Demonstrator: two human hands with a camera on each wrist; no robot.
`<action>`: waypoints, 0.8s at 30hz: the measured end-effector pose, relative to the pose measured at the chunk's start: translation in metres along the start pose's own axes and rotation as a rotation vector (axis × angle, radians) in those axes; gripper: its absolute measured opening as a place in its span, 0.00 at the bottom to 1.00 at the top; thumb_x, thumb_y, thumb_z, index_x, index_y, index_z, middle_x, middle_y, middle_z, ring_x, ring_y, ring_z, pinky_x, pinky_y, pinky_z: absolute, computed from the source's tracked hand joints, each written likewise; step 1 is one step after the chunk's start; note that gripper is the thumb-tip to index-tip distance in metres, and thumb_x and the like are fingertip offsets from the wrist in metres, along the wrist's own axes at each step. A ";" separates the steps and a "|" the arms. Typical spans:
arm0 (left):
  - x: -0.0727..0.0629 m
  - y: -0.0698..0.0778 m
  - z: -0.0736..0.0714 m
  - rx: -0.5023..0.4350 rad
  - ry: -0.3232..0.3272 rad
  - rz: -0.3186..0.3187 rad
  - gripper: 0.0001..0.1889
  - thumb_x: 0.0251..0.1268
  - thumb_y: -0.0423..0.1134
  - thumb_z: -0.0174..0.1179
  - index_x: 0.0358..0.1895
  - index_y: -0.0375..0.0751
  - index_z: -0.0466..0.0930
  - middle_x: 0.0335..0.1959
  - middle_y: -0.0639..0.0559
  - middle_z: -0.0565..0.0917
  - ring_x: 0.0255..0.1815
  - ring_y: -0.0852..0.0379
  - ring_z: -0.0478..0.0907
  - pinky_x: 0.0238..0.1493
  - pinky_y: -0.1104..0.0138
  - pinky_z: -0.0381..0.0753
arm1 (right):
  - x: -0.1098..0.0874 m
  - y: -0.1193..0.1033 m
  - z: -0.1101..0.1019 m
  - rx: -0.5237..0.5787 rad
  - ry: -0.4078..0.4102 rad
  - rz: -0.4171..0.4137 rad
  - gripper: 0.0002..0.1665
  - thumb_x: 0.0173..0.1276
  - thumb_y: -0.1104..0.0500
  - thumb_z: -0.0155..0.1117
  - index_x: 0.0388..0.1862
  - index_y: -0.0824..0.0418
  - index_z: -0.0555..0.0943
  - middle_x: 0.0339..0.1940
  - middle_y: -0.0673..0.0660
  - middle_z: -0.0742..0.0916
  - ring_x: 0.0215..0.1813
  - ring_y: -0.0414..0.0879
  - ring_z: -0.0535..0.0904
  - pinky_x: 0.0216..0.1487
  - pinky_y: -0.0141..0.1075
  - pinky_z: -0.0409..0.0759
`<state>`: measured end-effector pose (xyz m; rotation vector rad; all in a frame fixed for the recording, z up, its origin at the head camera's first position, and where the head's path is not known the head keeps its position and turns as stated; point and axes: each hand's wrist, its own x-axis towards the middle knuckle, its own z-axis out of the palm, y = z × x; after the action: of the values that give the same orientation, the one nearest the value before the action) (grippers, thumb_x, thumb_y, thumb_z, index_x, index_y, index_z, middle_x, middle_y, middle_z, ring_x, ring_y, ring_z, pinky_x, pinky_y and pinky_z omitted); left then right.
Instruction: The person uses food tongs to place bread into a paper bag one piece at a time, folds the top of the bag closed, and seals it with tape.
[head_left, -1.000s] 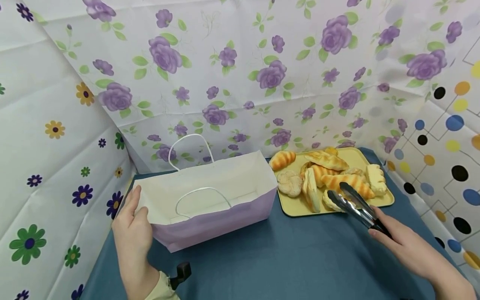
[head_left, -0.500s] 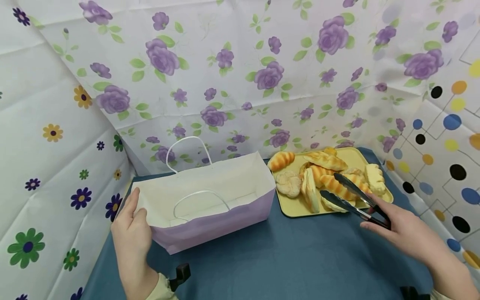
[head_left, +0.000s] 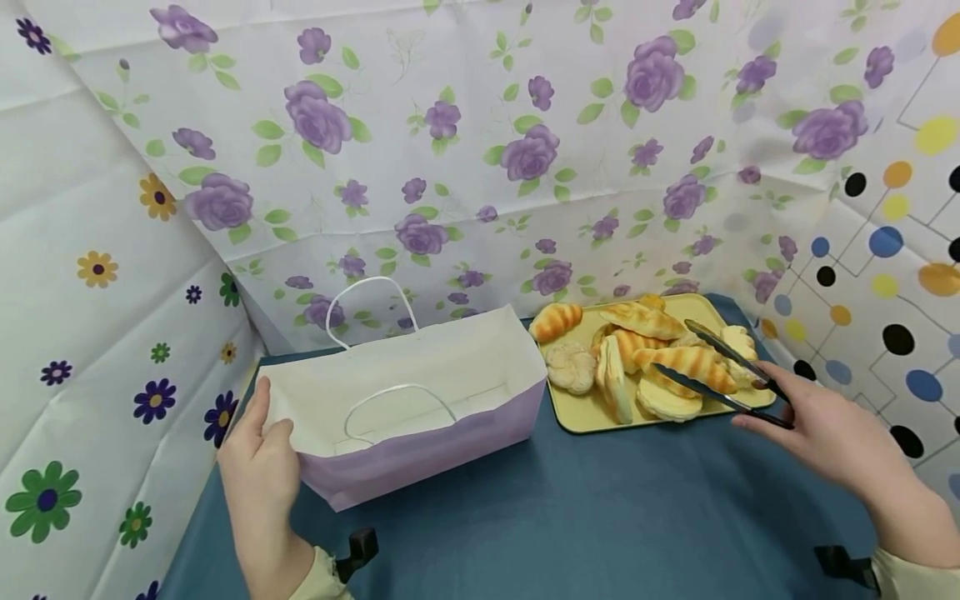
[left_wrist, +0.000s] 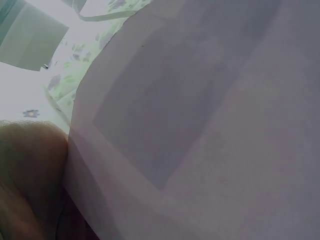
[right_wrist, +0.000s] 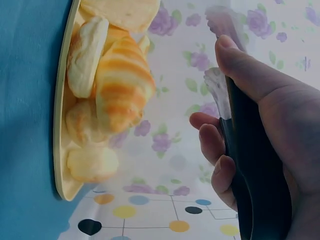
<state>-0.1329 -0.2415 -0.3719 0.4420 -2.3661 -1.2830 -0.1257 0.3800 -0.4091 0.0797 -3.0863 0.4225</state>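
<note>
A lilac paper bag [head_left: 435, 468] with white rope handles stands on the table, its mouth facing up. My left hand [head_left: 258, 475] rests against the bag's left side, fingers extended along it. In the left wrist view the bag's wall [left_wrist: 215, 130] fills most of the picture. My right hand [head_left: 832, 429] holds black-and-silver tongs [head_left: 701, 389] by the handles. The tongs' arms are spread, with their tips over a striped bread roll [head_left: 686, 367] and the bread beside it. Several breads, among them a round bun [head_left: 572, 367], are heaped on a yellow tray [head_left: 581, 412].
A blue cloth [head_left: 570, 517] covers the table. The tray stands right beside the bag's right end. Flower-printed sheeting [head_left: 480, 150] hangs behind, and dotted sheeting [head_left: 892, 317] closes off the right side. Another striped roll [head_left: 557, 321] lies at the tray's back left corner.
My right hand has shifted the tongs farther over the tray, and their arms have spread wider. The left hand stays at the bag. The head view has turned slightly to the right.
</note>
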 end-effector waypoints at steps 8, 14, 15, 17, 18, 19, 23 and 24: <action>0.000 0.001 0.001 0.052 0.001 0.018 0.34 0.77 0.32 0.41 0.85 0.50 0.58 0.83 0.53 0.60 0.81 0.44 0.63 0.22 0.61 0.63 | 0.004 0.005 -0.006 -0.060 0.034 0.003 0.65 0.68 0.26 0.68 0.83 0.73 0.62 0.31 0.54 0.78 0.25 0.44 0.71 0.23 0.41 0.67; 0.000 0.001 0.001 0.024 0.031 0.042 0.35 0.75 0.29 0.47 0.84 0.49 0.62 0.81 0.44 0.68 0.43 0.40 0.82 0.16 0.65 0.59 | 0.005 0.006 -0.003 -0.034 0.023 -0.011 0.63 0.68 0.27 0.69 0.82 0.73 0.63 0.30 0.52 0.80 0.24 0.43 0.73 0.23 0.41 0.69; 0.000 0.001 0.001 0.013 0.040 0.043 0.34 0.75 0.29 0.48 0.84 0.49 0.64 0.80 0.43 0.70 0.46 0.41 0.84 0.16 0.65 0.59 | 0.006 0.006 -0.002 -0.030 0.018 -0.012 0.63 0.68 0.27 0.69 0.82 0.72 0.63 0.31 0.52 0.80 0.24 0.42 0.73 0.23 0.41 0.69; 0.001 0.000 0.001 -0.020 0.058 0.038 0.33 0.75 0.29 0.47 0.81 0.50 0.70 0.79 0.43 0.72 0.70 0.45 0.77 0.20 0.67 0.67 | 0.007 0.006 -0.003 -0.032 0.012 -0.014 0.63 0.68 0.27 0.69 0.82 0.72 0.64 0.32 0.53 0.80 0.25 0.42 0.73 0.24 0.41 0.69; 0.001 0.000 0.001 -0.024 0.073 0.037 0.31 0.75 0.30 0.47 0.79 0.51 0.73 0.78 0.43 0.73 0.73 0.47 0.76 0.19 0.67 0.67 | 0.008 0.006 -0.003 -0.038 0.011 -0.013 0.63 0.68 0.27 0.69 0.82 0.72 0.64 0.32 0.53 0.80 0.26 0.42 0.73 0.24 0.41 0.69; 0.001 -0.001 0.001 -0.032 0.085 0.039 0.30 0.76 0.30 0.46 0.78 0.51 0.76 0.80 0.48 0.70 0.80 0.48 0.67 0.19 0.67 0.66 | 0.008 0.005 -0.003 -0.045 0.009 -0.011 0.63 0.68 0.26 0.68 0.82 0.72 0.64 0.32 0.53 0.80 0.26 0.42 0.73 0.24 0.41 0.69; 0.002 -0.001 0.001 -0.021 0.126 0.054 0.26 0.80 0.35 0.43 0.72 0.53 0.83 0.77 0.48 0.74 0.80 0.49 0.68 0.16 0.67 0.64 | 0.009 0.005 -0.005 -0.076 0.007 -0.008 0.63 0.67 0.25 0.68 0.82 0.71 0.66 0.32 0.53 0.80 0.26 0.43 0.73 0.24 0.41 0.70; 0.002 -0.001 0.002 -0.012 0.130 0.065 0.26 0.81 0.36 0.43 0.71 0.52 0.84 0.77 0.48 0.74 0.79 0.48 0.69 0.13 0.65 0.54 | 0.009 0.006 -0.005 -0.084 0.008 -0.008 0.63 0.67 0.25 0.68 0.81 0.71 0.66 0.32 0.53 0.79 0.26 0.43 0.73 0.24 0.41 0.70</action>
<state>-0.1349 -0.2419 -0.3736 0.4281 -2.2453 -1.2026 -0.1352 0.3863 -0.4052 0.0890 -3.0896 0.2921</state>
